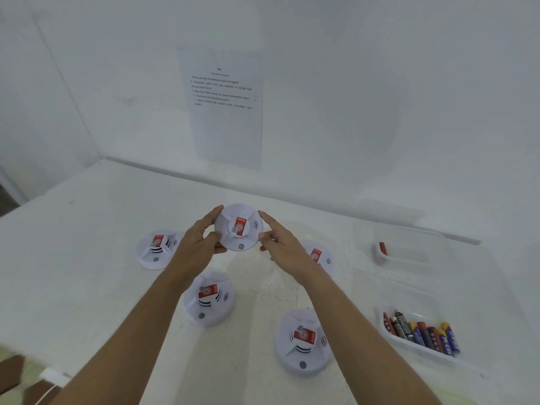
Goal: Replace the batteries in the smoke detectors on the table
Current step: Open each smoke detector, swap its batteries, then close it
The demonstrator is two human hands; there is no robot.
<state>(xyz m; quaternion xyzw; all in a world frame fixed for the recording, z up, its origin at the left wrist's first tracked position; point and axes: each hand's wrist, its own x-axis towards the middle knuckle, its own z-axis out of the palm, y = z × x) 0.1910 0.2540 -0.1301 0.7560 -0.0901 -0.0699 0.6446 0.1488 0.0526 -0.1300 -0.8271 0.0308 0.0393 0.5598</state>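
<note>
Arms stretched forward — left grip (201,238) and right grip (280,241) pinch one detector (238,229).

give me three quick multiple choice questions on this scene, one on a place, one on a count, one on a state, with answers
1. Where on the table is the battery tray?
A. at the person's left
B. in the middle, among the detectors
C. at the person's right

2. How many smoke detectors rest on the table, leaving out the one in hand?
A. two
B. four
C. six

3. What state is the held detector in?
A. gripped by its rim in the left hand and right hand
B. lying untouched on the table
C. inside a tray

Answers: 1 C, the tray lies beyond the right forearm. 2 B, four show, one partly hidden behind the right hand. 3 A, fingers of both hands close on its rim.
</note>
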